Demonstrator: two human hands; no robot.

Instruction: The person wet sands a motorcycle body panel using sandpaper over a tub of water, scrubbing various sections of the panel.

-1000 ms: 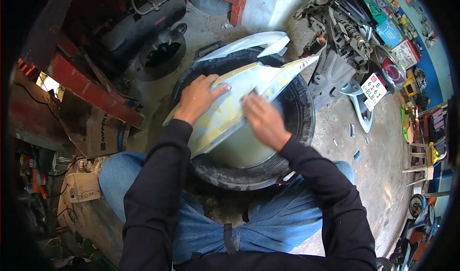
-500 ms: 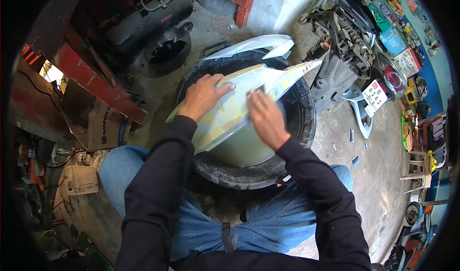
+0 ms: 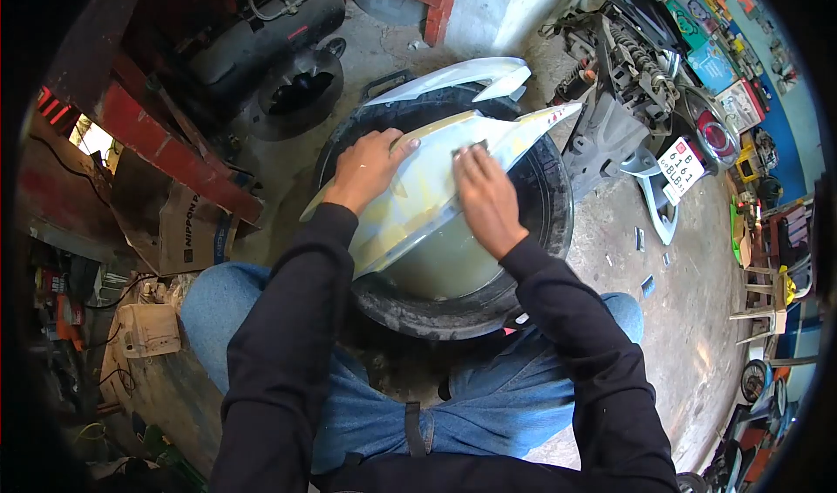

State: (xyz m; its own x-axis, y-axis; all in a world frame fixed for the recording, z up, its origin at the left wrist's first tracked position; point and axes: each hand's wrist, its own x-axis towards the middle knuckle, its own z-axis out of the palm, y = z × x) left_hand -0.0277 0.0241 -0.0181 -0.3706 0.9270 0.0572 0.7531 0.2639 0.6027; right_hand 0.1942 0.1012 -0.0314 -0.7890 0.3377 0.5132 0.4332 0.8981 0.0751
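A pointed body panel [image 3: 418, 192], white with yellowish and grey patches, lies tilted across a round black tub [image 3: 410, 319] of cloudy water. My left hand [image 3: 370, 169] grips the panel at its upper left edge, the thumb on its face. Under the fingertips of my right hand [image 3: 488, 198], pressed together on the panel's middle, is a small dark pad [image 3: 469, 149], mostly covered by the fingers. Behind, a second white panel [image 3: 453, 78] rests on the tub's far rim.
A partly dismantled motorcycle [image 3: 628, 83] with a licence plate [image 3: 678, 170] stands at the right. Red metal framing [image 3: 170, 149] and a cardboard box [image 3: 193, 231] are at the left, with a black tank [image 3: 270, 40] behind. Small blue packets [image 3: 647, 285] lie on the floor.
My right hand has moved slightly up and right along the panel with the dark pad. My left hand stays at the panel's left side, and the view has shifted a little.
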